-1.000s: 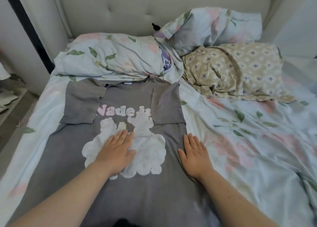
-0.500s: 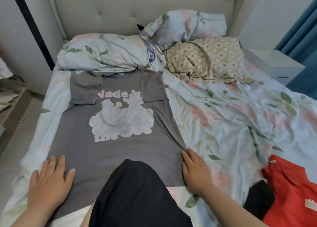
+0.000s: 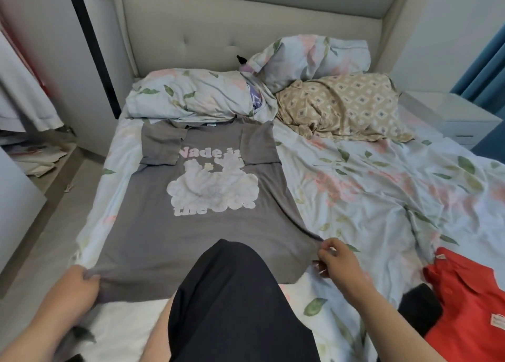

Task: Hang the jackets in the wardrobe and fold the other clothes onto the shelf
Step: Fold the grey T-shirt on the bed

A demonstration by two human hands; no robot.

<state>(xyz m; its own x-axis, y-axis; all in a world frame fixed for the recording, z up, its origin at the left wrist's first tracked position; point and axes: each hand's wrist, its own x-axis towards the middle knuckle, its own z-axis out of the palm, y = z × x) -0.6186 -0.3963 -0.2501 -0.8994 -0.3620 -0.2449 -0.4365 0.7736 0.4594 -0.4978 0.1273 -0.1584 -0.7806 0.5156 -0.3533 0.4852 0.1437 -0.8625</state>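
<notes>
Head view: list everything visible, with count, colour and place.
grey T-shirt: one, grey with white-pink print, flat on bed, sleeves folded in
red garment: one, red, bed's right near edge
black garment: one, black, beside red garment
floral pillows: two, pale blue, at headboard
patterned bedding: one piece, beige, right of them
bedsheet: one, pale floral, covering bed
headboard: one, beige, behind pillows
nightstand: one, white, right of bed
curtain: one, blue, far right
knee: one, black-clad, over shirt's hem
left hand: grips shirt's left hem corner
right hand: pinches right hem corner
</notes>
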